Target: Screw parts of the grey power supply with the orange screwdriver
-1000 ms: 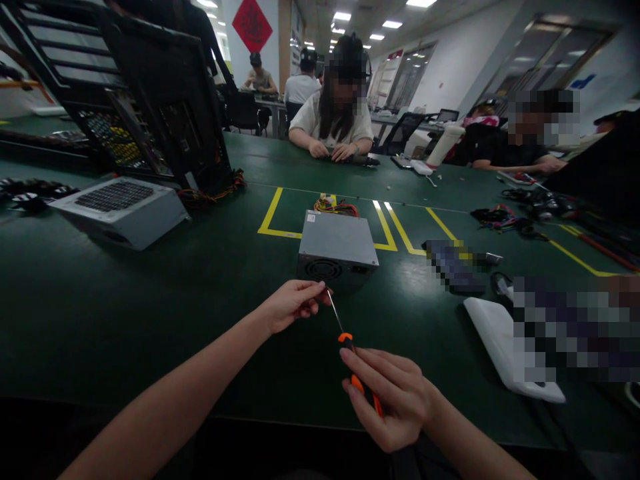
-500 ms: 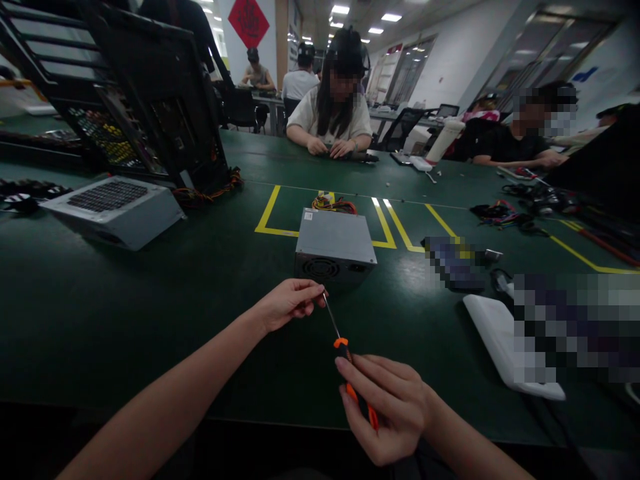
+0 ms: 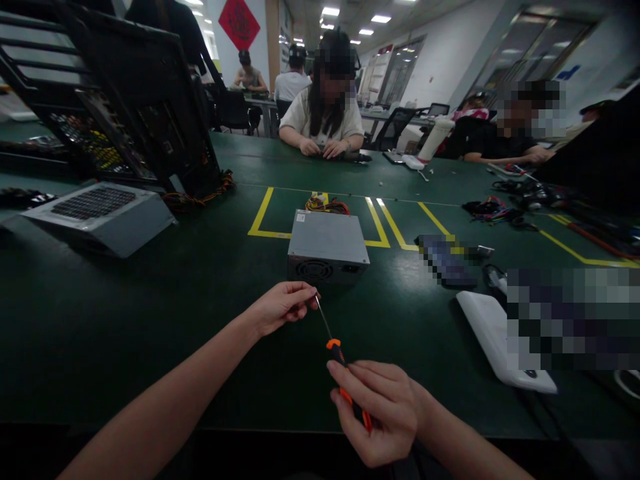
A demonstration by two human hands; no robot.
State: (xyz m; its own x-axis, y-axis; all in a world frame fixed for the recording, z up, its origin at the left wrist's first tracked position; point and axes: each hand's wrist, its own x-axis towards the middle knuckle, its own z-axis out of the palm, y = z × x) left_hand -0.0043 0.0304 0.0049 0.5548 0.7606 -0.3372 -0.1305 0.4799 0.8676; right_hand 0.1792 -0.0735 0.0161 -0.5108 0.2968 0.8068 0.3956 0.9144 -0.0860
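My right hand (image 3: 383, 407) is closed around the orange and black handle of a screwdriver (image 3: 334, 348), its thin metal shaft pointing up and away from me. At the shaft's tip, my left hand (image 3: 283, 310) has thumb and forefinger pinched together. Whatever small thing those fingertips may hold is hidden. Both hands are above the green table, short of a grey computer power supply (image 3: 329, 237). That unit has its fan grille and power socket facing me, with a bundle of coloured cables behind it. Neither hand touches it.
A second power supply (image 3: 125, 223) lies at left beside a black computer case (image 3: 175, 133). On the right are a white power bank-like block (image 3: 493, 340), a blurred-out dark device (image 3: 445, 260) and cables (image 3: 493, 210). Across the table (image 3: 125, 333) sits another person (image 3: 320, 120).
The camera view has turned slightly, so the scene sits a little further left. Both hands keep the same pose, the screwdriver tip still at the left fingertips.
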